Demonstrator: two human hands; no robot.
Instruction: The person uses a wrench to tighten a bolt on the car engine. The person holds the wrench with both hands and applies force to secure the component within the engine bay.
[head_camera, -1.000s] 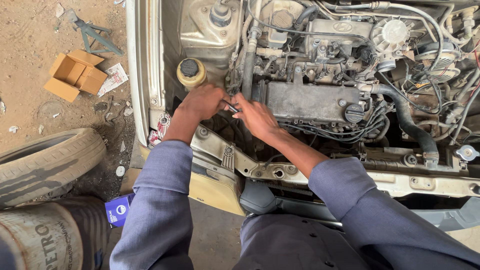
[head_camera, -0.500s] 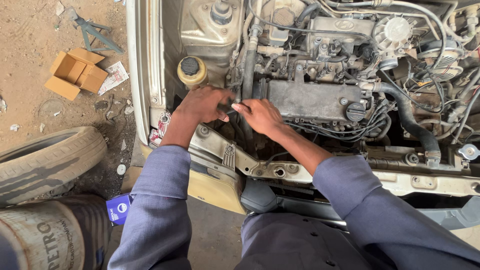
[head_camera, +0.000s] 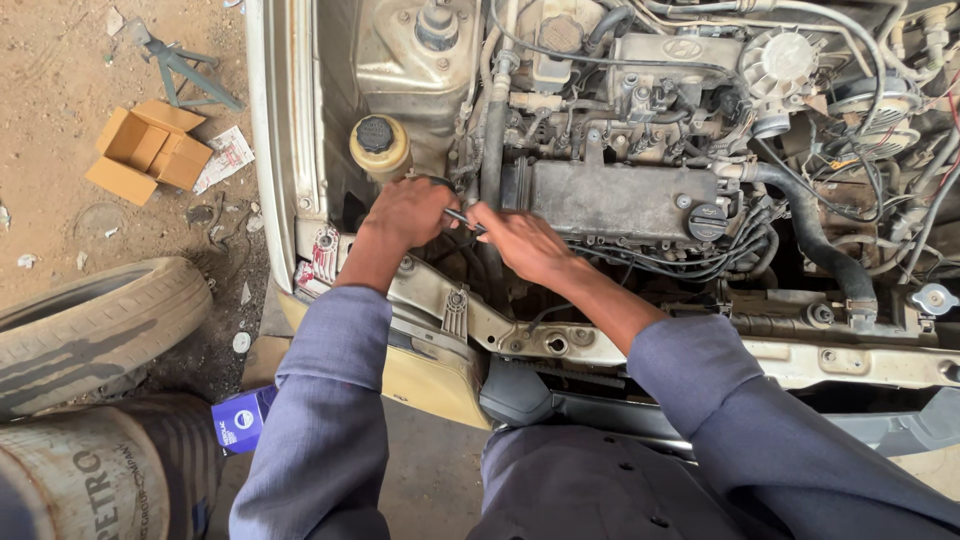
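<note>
I lean over the open engine bay of a car. My left hand (head_camera: 408, 212) and my right hand (head_camera: 522, 242) meet low at the left end of the engine (head_camera: 620, 195), just below a yellowish fluid reservoir (head_camera: 378, 146) with a black cap. A thin dark metal tool (head_camera: 463, 219) runs between both hands, and each hand grips one end of it. What the tool touches is hidden under my fingers. Both arms wear blue-grey sleeves.
Black hoses (head_camera: 815, 240) and cables cross the right side of the bay. On the dirt at left lie an open cardboard box (head_camera: 148, 150), a worn tyre (head_camera: 95, 330), a metal drum (head_camera: 90, 480) and a small blue box (head_camera: 238, 420). The front crossmember (head_camera: 600, 345) runs beneath my arms.
Both hands have drawn closer together and shifted slightly down and left over the same spot. The view has tipped a little; nothing else has moved.
</note>
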